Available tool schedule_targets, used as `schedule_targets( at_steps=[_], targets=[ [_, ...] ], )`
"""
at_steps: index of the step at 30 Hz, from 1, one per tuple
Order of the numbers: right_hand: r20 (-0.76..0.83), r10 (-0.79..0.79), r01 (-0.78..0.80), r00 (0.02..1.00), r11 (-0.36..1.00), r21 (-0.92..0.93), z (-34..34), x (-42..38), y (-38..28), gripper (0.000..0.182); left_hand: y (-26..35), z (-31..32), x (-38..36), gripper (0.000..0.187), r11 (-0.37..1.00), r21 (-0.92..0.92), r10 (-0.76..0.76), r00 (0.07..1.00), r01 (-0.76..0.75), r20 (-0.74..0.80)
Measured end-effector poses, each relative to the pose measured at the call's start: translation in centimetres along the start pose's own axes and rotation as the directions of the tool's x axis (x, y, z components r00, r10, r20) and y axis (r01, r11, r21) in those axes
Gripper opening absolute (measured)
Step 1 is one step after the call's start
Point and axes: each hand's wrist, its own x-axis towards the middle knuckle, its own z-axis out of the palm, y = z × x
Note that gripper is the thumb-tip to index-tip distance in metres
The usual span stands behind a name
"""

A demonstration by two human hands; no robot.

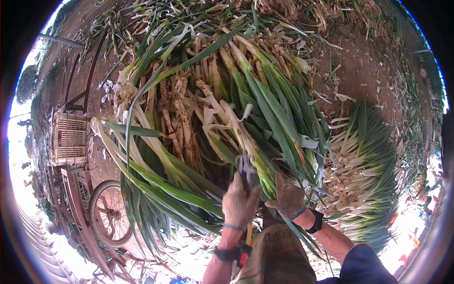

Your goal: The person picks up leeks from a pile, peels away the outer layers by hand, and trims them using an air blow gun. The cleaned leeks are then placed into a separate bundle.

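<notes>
A big heap of leeks (pixel 279 102) with green leaves and soil-stained white stems lies in front of me. My right hand (pixel 289 198), in a tan work glove, is closed on the green part of one leek (pixel 253 150), whose pale stem points away over the pile. Close beside it, my left hand (pixel 239 201), gloved too, grips a small tool with a blurred metal tip (pixel 246 166). That tip is right by the held leek's stalk; the tool's exact kind I cannot tell. Loose peeled skin (pixel 248 110) hangs above the stems.
On the right, a row of leeks (pixel 362 175) lies with white ends together. To the left stands a cart with a spoked wheel (pixel 111 213) and a slatted crate (pixel 70 137). Leaf scraps and more leeks (pixel 279 7) lie on the brown soil beyond the heap.
</notes>
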Motion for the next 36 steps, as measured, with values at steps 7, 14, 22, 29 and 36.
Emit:
schedule_targets(
  at_steps=[7, 14, 22, 29, 36],
  targets=[
    [-0.005, 0.037, -0.035, 0.999, 0.974, 0.224, 2.3, 1.4, 2.8, 0.075, 0.0, -2.5, 7.3, 0.043, 0.996, 0.019, -0.088, 0.996, 0.088, 0.007],
    [0.038, 0.014, -0.024, 0.999, 0.964, 0.265, -1.3, 2.6, 1.2, 0.033, -3.1, -2.9, -5.0, 0.065, 0.996, -0.071, -0.036, 0.993, 0.045, 0.112],
    [-0.171, 0.082, 0.164, 0.982, 0.089, 0.982, -16.9, 12.7, -5.0, 0.025, -7.1, -1.4, -11.7, 0.089, 0.997, 0.031, -0.075, 0.976, 0.071, 0.206],
    [-0.178, 0.093, -0.087, 0.98, 0.995, 0.04, 5.4, 8.8, 0.4, 0.08, -4.3, -1.8, -4.8, 0.076, 1.0, 0.01, -0.015, 0.997, 0.014, 0.069],
    [-0.148, 0.158, -0.168, 0.976, 0.984, -0.059, 8.8, 8.3, 1.3, 0.078, -1.8, -2.1, 5.4, 0.049, 0.993, -0.098, 0.071, 0.994, -0.063, 0.079]
  ],
)
